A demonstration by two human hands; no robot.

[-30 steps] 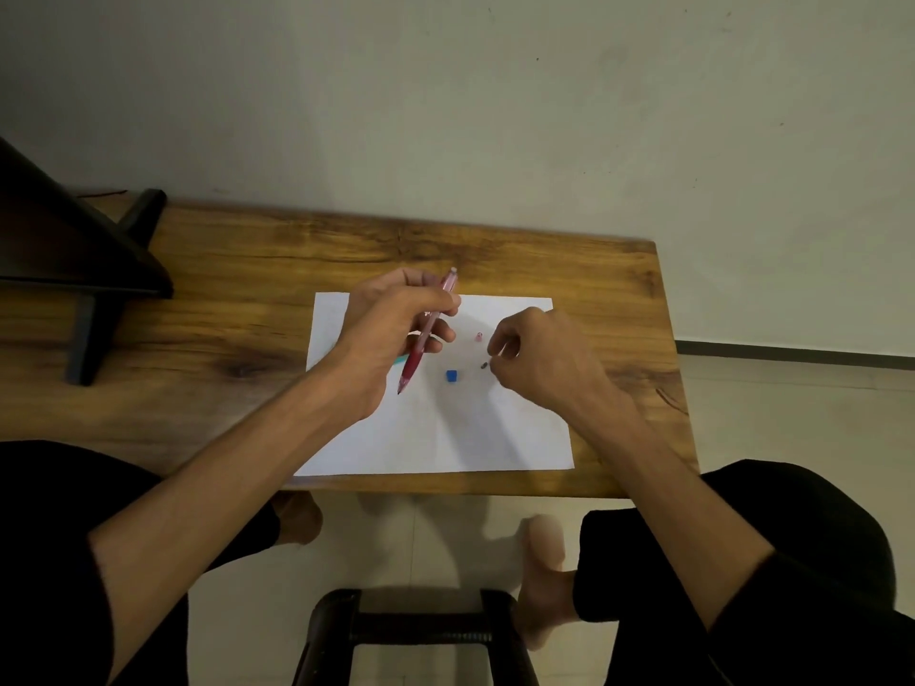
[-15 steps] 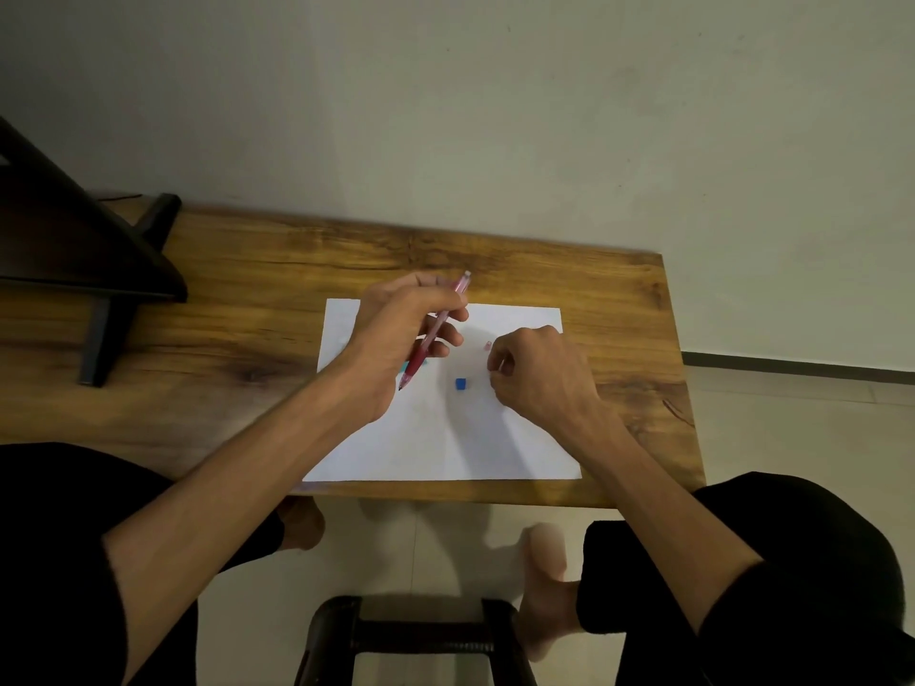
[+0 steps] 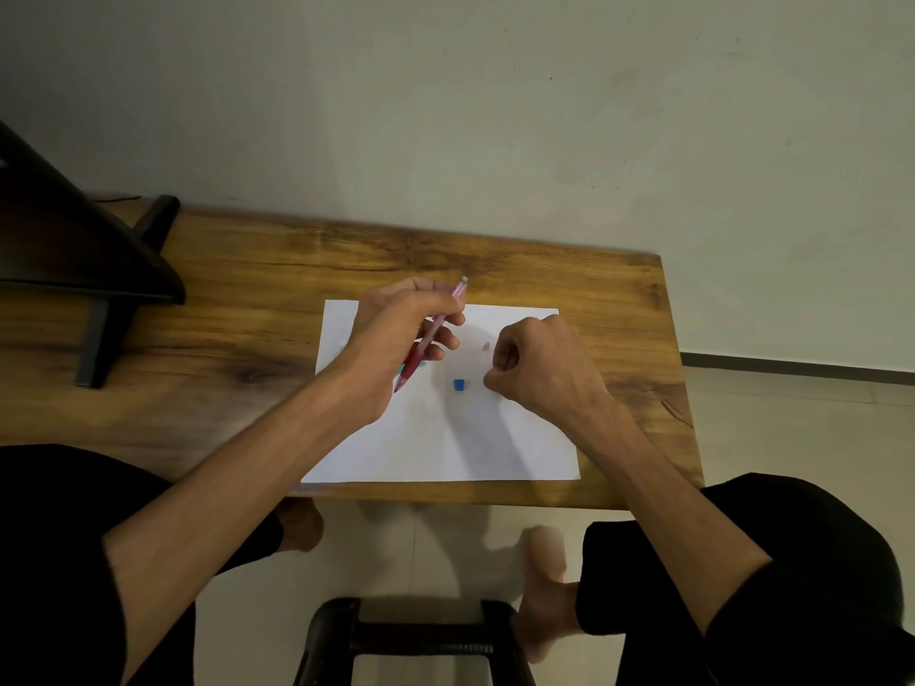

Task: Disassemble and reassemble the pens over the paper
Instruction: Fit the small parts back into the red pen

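The left hand (image 3: 396,334) grips a red pen (image 3: 432,334) over the paper (image 3: 445,438), its tip toward 7 o'clock and its cap end toward 1 o'clock. The right hand (image 3: 537,363), at 3 o'clock from the pen, is curled tight; whether it pinches anything is unclear. A small blue piece (image 3: 459,384) lies on the paper between the hands, on the wooden bench (image 3: 247,349).
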